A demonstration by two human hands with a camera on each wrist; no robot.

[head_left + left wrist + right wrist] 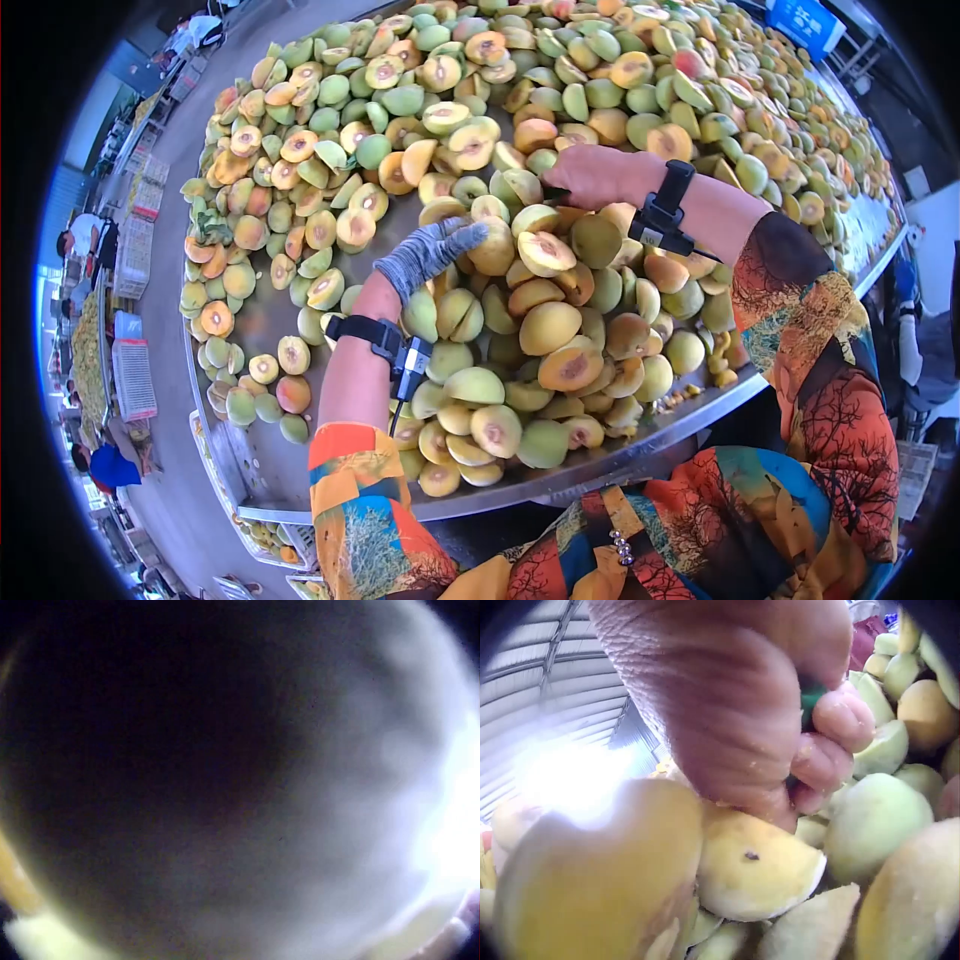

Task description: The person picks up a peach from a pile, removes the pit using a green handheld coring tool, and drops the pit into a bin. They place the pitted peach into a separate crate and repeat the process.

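Observation:
The left hand [428, 258], in a grey glove, has its fingers on a yellow-green peach [492, 250] at the middle of the heap. Grey blur fills most of the left wrist view. To its right, the bare right hand [598, 178] is just above the cut peaches. In the right wrist view the fingers of the right hand [742, 712] curl round a green object [810, 701], mostly hidden in the fist. A cut peach half [546, 254] lies between and below the hands, its pit side up.
Halved and whole peaches [570, 362] heap over a metal table [280, 370] with a raised front rim. A blue container [805, 25] stands at the back right. Other people and stacked crates [134, 378] are at the far left; another person is at the right edge.

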